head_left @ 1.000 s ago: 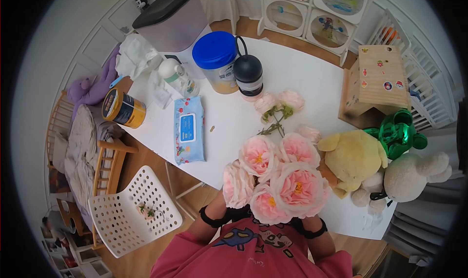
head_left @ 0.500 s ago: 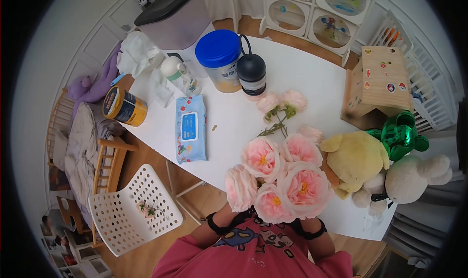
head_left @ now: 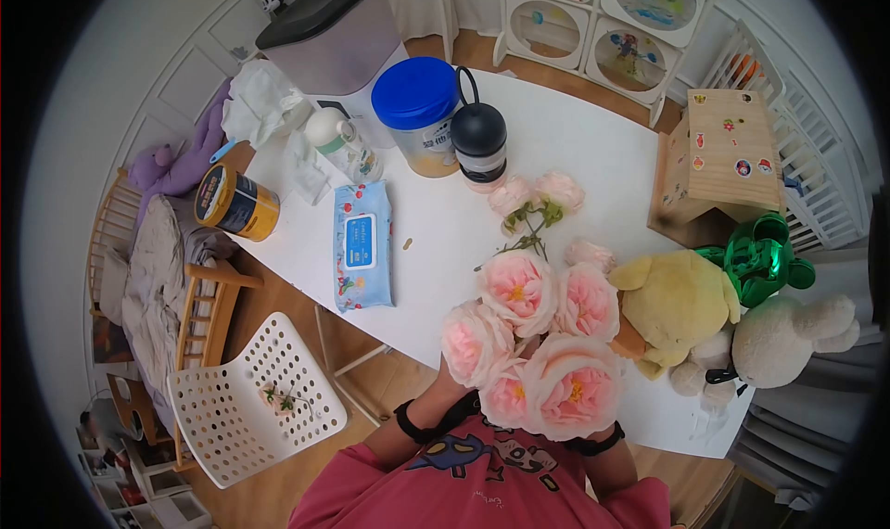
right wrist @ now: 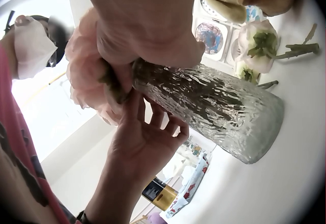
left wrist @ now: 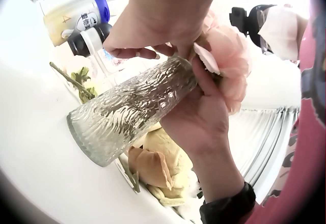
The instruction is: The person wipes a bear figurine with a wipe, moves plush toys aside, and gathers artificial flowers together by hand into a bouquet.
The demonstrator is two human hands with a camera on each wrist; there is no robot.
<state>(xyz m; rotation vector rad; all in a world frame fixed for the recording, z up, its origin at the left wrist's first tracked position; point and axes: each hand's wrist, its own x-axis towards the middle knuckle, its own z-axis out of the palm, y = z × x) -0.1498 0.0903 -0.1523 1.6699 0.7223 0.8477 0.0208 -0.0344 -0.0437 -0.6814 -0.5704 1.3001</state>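
A bunch of pink roses [head_left: 573,387] stands in a ridged clear glass vase [left wrist: 130,112], whose mouth tilts toward me in the wrist views. My right hand [right wrist: 147,28] grips the vase around its neck, thumb near the rim. At the mouth, my left hand [right wrist: 145,140] pinches a rose by its stem between thumb and forefinger, the other fingers loosely bent. Rose heads hide both hands and the vase in the head view. Beyond the bunch, a few cut roses [head_left: 560,191] with short green stems lie on the white table [head_left: 593,140].
At the right are a yellow plush toy [head_left: 672,302], a white plush [head_left: 783,344], a green shiny figure [head_left: 765,258] and a wooden house [head_left: 728,153]. Left lie wipes [head_left: 363,246]; behind stand a blue-lidded tub [head_left: 417,112] and black-topped bottle [head_left: 480,140]. A white chair [head_left: 222,408] holds a cut flower.
The rose heads have shifted and spread: the upper and left blooms moved up and right, opening a gap in the middle. Both hands stay at the vase.
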